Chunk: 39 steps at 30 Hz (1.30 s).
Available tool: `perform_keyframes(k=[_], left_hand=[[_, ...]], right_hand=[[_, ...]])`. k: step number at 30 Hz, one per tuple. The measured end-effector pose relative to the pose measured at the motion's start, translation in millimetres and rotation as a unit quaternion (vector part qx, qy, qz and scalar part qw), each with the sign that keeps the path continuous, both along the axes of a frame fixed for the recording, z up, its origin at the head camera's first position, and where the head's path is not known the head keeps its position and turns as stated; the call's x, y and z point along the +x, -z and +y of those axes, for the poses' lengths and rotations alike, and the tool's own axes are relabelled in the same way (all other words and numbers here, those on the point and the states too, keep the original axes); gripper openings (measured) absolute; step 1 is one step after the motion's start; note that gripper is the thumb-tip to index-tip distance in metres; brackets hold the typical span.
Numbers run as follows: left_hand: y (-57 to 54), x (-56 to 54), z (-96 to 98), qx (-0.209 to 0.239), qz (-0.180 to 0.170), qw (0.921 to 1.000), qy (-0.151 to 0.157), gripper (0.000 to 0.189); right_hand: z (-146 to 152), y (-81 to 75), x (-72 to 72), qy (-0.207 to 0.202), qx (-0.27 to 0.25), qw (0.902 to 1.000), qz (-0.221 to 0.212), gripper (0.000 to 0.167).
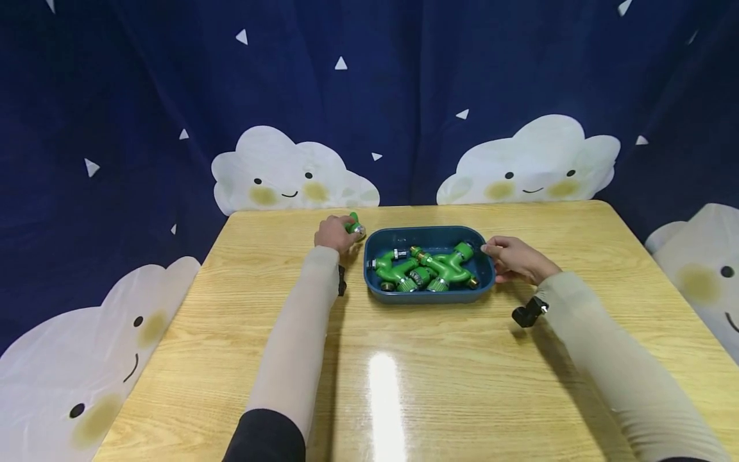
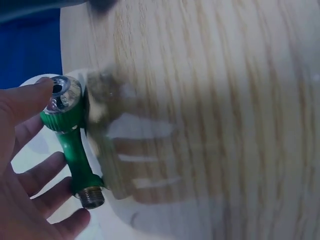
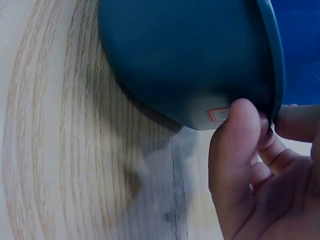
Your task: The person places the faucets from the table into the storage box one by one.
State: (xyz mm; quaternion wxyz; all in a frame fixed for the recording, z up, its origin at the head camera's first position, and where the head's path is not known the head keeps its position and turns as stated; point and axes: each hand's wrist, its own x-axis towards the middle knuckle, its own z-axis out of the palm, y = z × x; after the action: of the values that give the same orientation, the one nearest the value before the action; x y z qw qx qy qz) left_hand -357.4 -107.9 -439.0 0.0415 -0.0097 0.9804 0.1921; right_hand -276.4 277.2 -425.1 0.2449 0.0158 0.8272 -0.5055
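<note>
My left hand (image 1: 335, 233) is left of a dark teal plastic bin (image 1: 427, 298), holding a green hose splitter (image 2: 74, 150) by the table's far side. In the left wrist view the thumb presses on its silvery end, above a ribbed green collar. The fingers lie behind its body, and a threaded metal end points down. At the bin's right end, my right hand (image 1: 516, 258) pinches the rim, thumb on the outer wall near a small red-edged label (image 3: 218, 114). Inside the bin lie several green Y-shaped hose splitters (image 1: 453, 268) with metal threaded ends.
The bin stands on a light wooden table (image 1: 462, 359) towards its far edge. Behind hangs a dark blue curtain (image 1: 404, 96) with white clouds and triangles. Black wrist cameras (image 1: 529, 312) sit on both sleeved forearms.
</note>
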Motion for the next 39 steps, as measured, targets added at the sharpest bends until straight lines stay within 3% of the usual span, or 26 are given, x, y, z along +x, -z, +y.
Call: perform_keyframes(k=[5,13,31,39], left_hand=[[-6.1,5.3,0.7,-0.017,-0.024,0.9995,0.006,0.042],[-19.6,14.7,-0.8,-0.059,-0.048,0.9951,0.063,0.038],[-20.3,40.5,-24.8,-0.078,-0.064,0.9873,0.123,0.041],[-19.0,44.7,-36.6,-0.072,-0.070,0.9848,0.142,0.041]], right_hand=[[4,0.9,0.4,-0.001,0.001,1.0000,-0.004,0.027],[9,-1.0,1.9,-0.003,0.004,1.0000,-0.008,0.027],[3,0.7,-0.2,-0.004,-0.002,1.0000,-0.003,0.026],[2,1.3,-2.5,-0.009,-0.002,0.9999,-0.012,0.028]])
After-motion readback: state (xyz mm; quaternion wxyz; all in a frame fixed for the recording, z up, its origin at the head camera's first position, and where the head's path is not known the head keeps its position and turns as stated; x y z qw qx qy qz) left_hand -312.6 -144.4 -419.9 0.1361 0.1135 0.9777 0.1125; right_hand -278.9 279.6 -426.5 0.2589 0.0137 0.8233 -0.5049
